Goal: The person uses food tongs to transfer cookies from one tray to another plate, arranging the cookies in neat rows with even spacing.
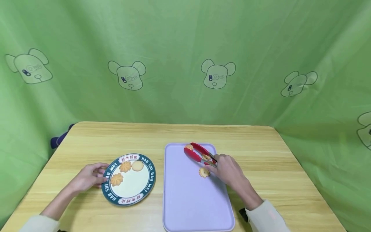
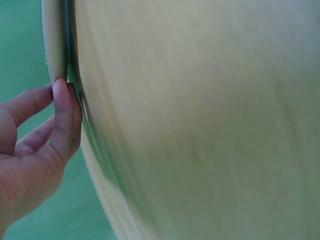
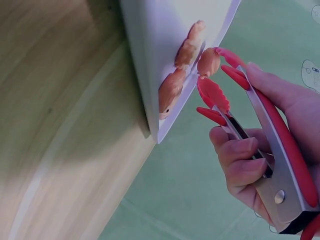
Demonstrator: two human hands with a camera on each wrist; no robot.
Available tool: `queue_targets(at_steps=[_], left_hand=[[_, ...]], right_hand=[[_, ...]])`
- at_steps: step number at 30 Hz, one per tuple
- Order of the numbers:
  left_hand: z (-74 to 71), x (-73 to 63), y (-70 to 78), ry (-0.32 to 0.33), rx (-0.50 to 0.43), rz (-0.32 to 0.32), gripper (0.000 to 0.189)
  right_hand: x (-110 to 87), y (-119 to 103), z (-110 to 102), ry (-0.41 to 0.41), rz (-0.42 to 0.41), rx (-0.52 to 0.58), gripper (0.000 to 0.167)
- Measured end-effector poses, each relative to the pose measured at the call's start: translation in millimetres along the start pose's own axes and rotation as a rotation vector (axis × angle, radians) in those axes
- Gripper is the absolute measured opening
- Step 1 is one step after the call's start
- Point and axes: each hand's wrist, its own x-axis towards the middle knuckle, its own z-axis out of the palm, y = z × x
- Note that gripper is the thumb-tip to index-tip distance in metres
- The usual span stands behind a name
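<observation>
My left hand (image 1: 89,176) holds the left rim of a round plate (image 1: 134,184), thumb and fingers pinching its edge in the left wrist view. On the plate lie two flower-shaped cookies (image 1: 125,166) and a smooth round cookie (image 1: 137,166). In my right hand (image 1: 227,169) is a pair of red-tipped metal tongs (image 3: 280,150), gripped along both arms. The tongs reach over the far end of a lilac tray (image 1: 194,199), their tips at either side of a cookie (image 3: 208,61). Two more cookies (image 3: 171,92) rest on the tray beside the tongs.
Plate and tray stand side by side on a light wooden table (image 1: 95,141), the tray right of the plate. A green curtain (image 1: 174,106) with bear-head prints hangs behind and around the table. Something dark purple (image 1: 59,139) shows past the table's left edge.
</observation>
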Motion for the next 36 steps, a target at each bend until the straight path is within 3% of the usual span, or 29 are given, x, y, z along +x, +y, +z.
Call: queue_targets(at_steps=[11, 22, 28, 36], left_hand=[[1.4, 1.4, -3.3, 0.004, -0.010, 0.000, 0.061], [1.6, 0.9, -3.6, 0.006, -0.011, -0.004, 0.060], [1.4, 0.0, -2.7, 0.006, -0.014, 0.003, 0.060], [0.2, 0.5, -0.8, 0.008, -0.005, -0.001, 0.060]], right_hand=[[2.9, -0.9, 1.1, -0.072, 0.027, -0.004, 0.044], [2.1, -2.6, -0.5, -0.036, -0.013, -0.022, 0.046], [1.7, -14.8, -4.6, -0.013, -0.039, 0.041, 0.039], [-0.7, -47.0, -4.2, 0.020, -0.136, 0.061, 0.041]])
